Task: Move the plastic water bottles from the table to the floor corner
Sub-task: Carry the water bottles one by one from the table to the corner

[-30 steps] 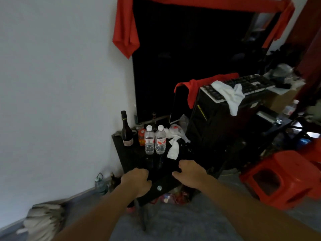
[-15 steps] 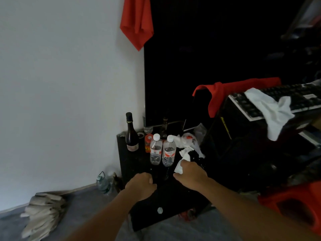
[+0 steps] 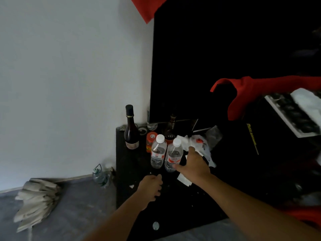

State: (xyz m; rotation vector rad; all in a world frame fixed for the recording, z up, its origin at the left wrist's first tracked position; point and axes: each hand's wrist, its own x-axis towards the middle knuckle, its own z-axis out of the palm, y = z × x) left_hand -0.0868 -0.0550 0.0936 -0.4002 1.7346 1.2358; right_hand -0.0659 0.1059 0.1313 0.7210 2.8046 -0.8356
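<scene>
Nothing is moving yet: both water bottles (image 3: 165,153) are standing on the table (image 3: 173,206) at 12 o'clock of the loosely curled, empty left hand (image 3: 150,187), while the right hand (image 3: 193,165) is spreading, seemingly touching the right-side bottle.

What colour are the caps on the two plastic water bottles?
White, on both water bottles; clearest in the head view.

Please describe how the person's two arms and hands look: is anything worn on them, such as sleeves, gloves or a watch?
Both forearms are bare as far as the picture shows; no sleeve reaches into view. The left hand and the right hand wear no gloves. I see no watch, ring or bracelet, though the picture is dim.
</scene>
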